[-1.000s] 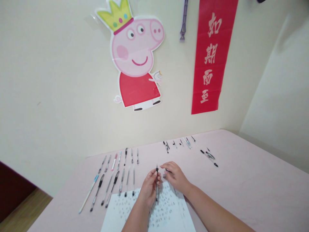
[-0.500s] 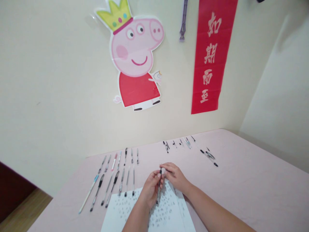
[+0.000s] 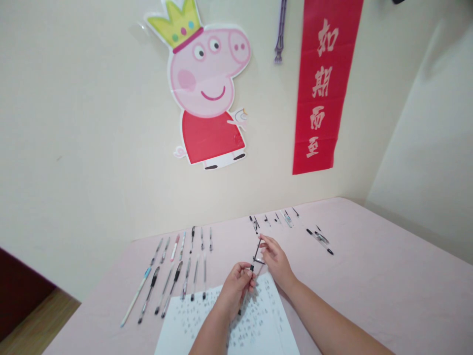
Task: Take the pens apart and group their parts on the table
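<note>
My left hand (image 3: 236, 286) is closed around a pen barrel (image 3: 241, 303) with a dark grip, tilted above the written sheet of paper (image 3: 192, 340). My right hand (image 3: 276, 264) pinches the upper end of a thin dark pen refill (image 3: 257, 248). The refill's lower end is close to the top of the barrel; whether it is still inside, I cannot tell. Beside my right fingers lies a small clear-and-dark pen part, perhaps a cap (image 3: 260, 261), partly covered by the hand.
Several pens (image 3: 177, 276) lie in two rows on the pink tablecloth (image 3: 369, 291) at the left. Small pen parts (image 3: 288, 218) are lined up near the wall. A disassembled pen (image 3: 321, 239) lies at the right. The wall holds a pig cutout (image 3: 207, 88) and a red banner (image 3: 325, 88).
My right hand has moved up and away from my left hand, and a length of dark refill now shows between them. The small part beside my right fingers has come into view.
</note>
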The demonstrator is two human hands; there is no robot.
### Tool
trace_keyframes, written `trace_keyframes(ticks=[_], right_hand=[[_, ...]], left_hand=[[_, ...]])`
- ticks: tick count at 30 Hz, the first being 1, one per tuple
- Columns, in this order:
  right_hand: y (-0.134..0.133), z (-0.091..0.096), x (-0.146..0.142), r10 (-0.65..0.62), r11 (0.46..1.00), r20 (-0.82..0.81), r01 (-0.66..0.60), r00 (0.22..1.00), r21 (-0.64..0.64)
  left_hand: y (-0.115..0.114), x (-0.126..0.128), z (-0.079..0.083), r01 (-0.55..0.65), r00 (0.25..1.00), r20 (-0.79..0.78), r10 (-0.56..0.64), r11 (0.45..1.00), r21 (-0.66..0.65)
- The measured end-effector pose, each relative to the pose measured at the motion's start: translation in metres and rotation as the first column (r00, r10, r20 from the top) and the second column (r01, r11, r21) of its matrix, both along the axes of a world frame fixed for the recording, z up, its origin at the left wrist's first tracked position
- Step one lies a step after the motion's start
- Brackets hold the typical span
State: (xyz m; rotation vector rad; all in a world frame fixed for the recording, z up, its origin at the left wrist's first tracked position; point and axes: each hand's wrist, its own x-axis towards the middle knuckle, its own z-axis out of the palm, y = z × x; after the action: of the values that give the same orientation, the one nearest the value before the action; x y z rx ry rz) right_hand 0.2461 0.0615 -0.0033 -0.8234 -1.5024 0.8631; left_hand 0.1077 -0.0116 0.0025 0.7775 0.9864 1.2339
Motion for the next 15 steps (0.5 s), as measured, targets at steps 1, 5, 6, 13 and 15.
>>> trace_keyframes(ticks=[1,5,6,13,15], right_hand=[[0.0011,-0.0017,0.0005,-0.023,1.0,-0.014,0.023,1.0,-0.008],[0.0063,-0.0092,0.0028,-0.127,0.991,-0.058,0.124,0.99,-0.049],[0.0073,-0.0101,0.0033,-0.153,0.987,-0.066,0.149,0.986,-0.06],[0.0089,-0.0039,0.0053,-0.283,0.948,-0.103,0.261,0.954,-0.181],[0.0106,-0.0057,0.0072,-0.323,0.935,-0.094,0.303,0.942,-0.187]], left_hand=[[0.0002,0.0005,-0.0006,0.004,1.0,-0.014,-0.004,1.0,0.011],[0.0013,0.0019,-0.0036,0.0,0.998,-0.069,0.003,0.999,0.044],[0.0015,0.0022,-0.004,-0.001,0.997,-0.075,0.005,0.999,0.048],[0.0007,0.0026,-0.003,0.009,0.998,-0.07,-0.004,0.998,0.068],[0.0006,0.0028,-0.0027,-0.005,0.999,-0.046,0.008,0.998,0.064]])
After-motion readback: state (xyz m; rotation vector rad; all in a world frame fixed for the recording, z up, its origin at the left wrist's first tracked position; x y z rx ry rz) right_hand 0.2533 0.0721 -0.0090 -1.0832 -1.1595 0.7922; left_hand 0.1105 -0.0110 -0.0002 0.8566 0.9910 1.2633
